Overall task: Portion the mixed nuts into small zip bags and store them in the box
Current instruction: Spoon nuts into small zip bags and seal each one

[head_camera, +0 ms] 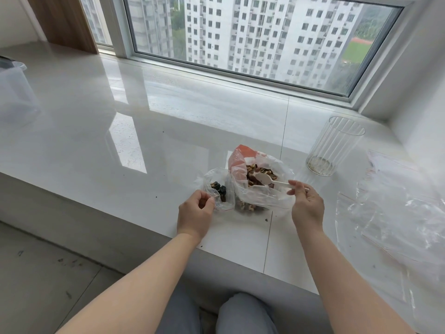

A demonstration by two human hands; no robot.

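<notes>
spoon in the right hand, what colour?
White plastic spoon, held by the right hand over the big nut bag. Head view, the only one.

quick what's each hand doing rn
Left hand: closed, pinching the small zip bag open.
Right hand: closed on the white spoon.

Big window (240, 39) across the back, looking out on white high-rise blocks (265, 32) with a bit of green field off to the right. Daylight bounces off the glossy pale tiled bench (120, 116), really shiny. Wood panel (65, 22) in the far left corner, white wall (423, 92) on the right, dull grey floor (48, 273) down below with some scuffs
</notes>
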